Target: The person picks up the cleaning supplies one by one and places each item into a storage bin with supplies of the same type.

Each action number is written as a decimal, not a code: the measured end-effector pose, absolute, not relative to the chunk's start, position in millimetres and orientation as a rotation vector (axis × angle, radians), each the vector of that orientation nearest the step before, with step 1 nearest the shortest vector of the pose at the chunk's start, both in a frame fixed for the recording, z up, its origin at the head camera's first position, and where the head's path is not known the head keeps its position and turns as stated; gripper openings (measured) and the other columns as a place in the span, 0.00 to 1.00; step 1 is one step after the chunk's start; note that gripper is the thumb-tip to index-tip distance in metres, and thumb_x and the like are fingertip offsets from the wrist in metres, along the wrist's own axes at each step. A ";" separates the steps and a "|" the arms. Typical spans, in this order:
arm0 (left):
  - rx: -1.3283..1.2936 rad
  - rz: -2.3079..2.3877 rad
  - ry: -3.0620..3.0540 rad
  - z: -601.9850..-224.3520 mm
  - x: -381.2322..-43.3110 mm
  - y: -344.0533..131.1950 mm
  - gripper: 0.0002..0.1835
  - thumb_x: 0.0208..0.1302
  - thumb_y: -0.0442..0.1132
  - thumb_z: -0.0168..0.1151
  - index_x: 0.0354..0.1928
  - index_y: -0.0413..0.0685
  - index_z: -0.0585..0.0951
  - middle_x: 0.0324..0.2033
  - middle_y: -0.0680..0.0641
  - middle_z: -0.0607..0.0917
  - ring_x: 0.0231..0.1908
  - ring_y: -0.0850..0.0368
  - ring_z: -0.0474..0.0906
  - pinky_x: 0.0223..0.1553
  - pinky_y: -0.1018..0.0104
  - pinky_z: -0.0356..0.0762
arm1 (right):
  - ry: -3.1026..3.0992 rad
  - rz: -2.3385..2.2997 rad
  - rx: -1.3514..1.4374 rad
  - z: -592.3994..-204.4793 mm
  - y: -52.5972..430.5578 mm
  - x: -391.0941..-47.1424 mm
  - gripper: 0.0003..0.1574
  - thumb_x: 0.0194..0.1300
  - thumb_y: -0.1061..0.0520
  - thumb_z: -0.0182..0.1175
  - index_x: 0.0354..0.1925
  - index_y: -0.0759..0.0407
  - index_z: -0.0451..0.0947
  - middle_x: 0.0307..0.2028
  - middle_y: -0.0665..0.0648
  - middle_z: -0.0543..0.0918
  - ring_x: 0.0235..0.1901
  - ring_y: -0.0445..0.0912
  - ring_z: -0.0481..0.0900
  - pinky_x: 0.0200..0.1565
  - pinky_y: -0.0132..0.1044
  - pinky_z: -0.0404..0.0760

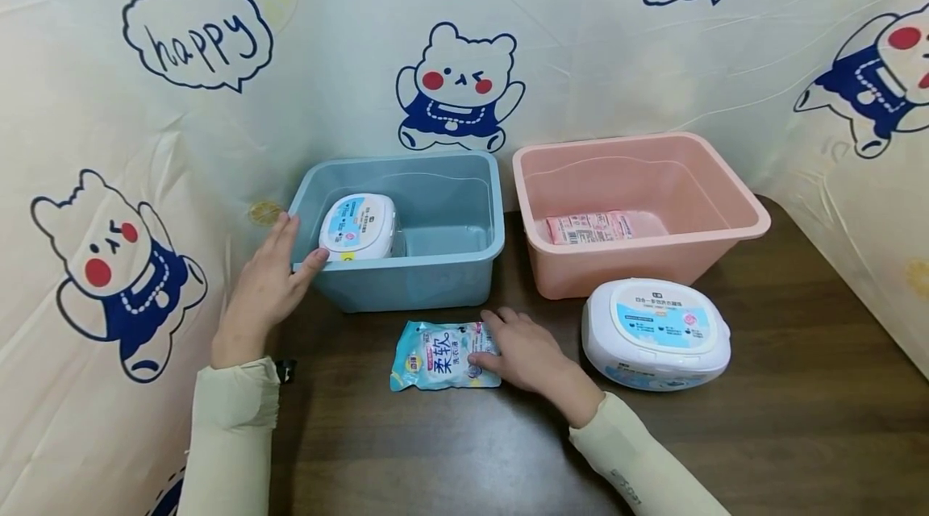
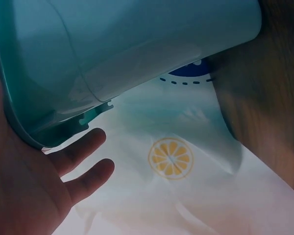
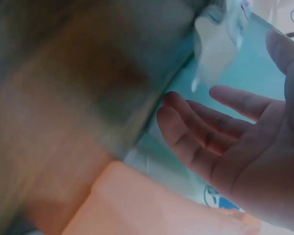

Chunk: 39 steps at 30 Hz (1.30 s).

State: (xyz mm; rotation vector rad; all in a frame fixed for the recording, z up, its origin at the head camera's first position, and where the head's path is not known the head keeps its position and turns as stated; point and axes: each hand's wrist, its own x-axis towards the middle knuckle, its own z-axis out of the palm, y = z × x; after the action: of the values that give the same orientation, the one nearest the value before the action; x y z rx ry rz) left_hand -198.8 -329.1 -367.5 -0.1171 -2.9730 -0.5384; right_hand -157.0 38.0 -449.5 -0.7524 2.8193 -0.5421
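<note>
My left hand (image 1: 264,282) rests at the left front corner of a blue plastic bin (image 1: 406,282), its fingers extended along the outside and the thumb near the front rim. Seen from the left wrist, two fingers (image 2: 90,181) stick out past the bin's edge. Inside the bin, at the left, sits a white tub (image 1: 359,226) with a blue-and-white label. My right hand (image 1: 526,351) is over the right end of a light-blue laundry detergent pouch (image 1: 439,356) lying on the table. In the right wrist view its fingers are spread and loosely bent, with the pouch (image 3: 215,49) beyond them.
A pink bin (image 1: 646,258) stands at the back right with a pink packet (image 1: 589,227) on its floor. Before it sits a second white tub (image 1: 656,334) with a printed lid, right of my right hand. Behind the bins hangs a printed curtain (image 1: 581,81). The table (image 1: 435,451) is dark wood.
</note>
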 end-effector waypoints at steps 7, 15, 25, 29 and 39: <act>-0.111 -0.558 -2.961 -369.0 -198.9 -331.0 0.43 0.69 0.65 0.40 0.74 0.47 0.44 0.73 0.43 0.39 0.68 0.32 0.44 0.60 0.32 0.46 | 2.927 -0.631 -0.767 -420.1 59.9 -142.2 0.40 0.62 0.34 0.57 0.65 0.53 0.69 0.58 0.56 0.73 0.56 0.51 0.71 0.55 0.47 0.72; -0.085 -0.572 -2.982 -367.1 -197.8 -329.3 0.42 0.69 0.64 0.40 0.75 0.51 0.42 0.73 0.43 0.37 0.67 0.30 0.42 0.58 0.28 0.45 | 3.082 -0.912 -0.909 -384.1 120.2 -122.3 0.30 0.61 0.44 0.63 0.59 0.52 0.75 0.54 0.51 0.77 0.55 0.47 0.72 0.55 0.45 0.71; -0.108 -0.596 -2.961 -369.1 -198.3 -330.0 0.42 0.69 0.65 0.40 0.75 0.51 0.44 0.73 0.44 0.38 0.67 0.31 0.44 0.59 0.30 0.47 | 3.229 -1.009 -0.920 -378.1 214.8 -119.9 0.35 0.45 0.54 0.76 0.53 0.56 0.79 0.56 0.54 0.75 0.56 0.50 0.68 0.57 0.23 0.58; -0.106 -0.595 -2.955 -369.7 -198.6 -329.7 0.41 0.69 0.65 0.40 0.75 0.52 0.44 0.73 0.45 0.38 0.67 0.31 0.44 0.58 0.30 0.47 | 3.110 -1.049 -0.673 -385.1 248.2 -118.6 0.41 0.46 0.51 0.76 0.59 0.49 0.74 0.62 0.52 0.68 0.61 0.48 0.60 0.59 0.40 0.61; -0.114 -0.593 -2.945 -371.6 -199.8 -329.3 0.41 0.69 0.64 0.41 0.75 0.52 0.46 0.73 0.45 0.39 0.67 0.32 0.45 0.58 0.29 0.48 | 2.748 -1.209 -0.486 -415.1 293.3 -123.6 0.63 0.45 0.53 0.77 0.72 0.40 0.52 0.72 0.52 0.48 0.65 0.59 0.49 0.52 0.72 0.53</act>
State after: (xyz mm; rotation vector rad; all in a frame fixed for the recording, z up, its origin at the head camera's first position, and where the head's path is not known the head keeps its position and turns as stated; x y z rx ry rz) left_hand -199.8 -329.3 -371.6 -0.1142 -2.9446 -0.5929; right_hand -123.6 293.3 -415.1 -0.4863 2.7482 -1.2092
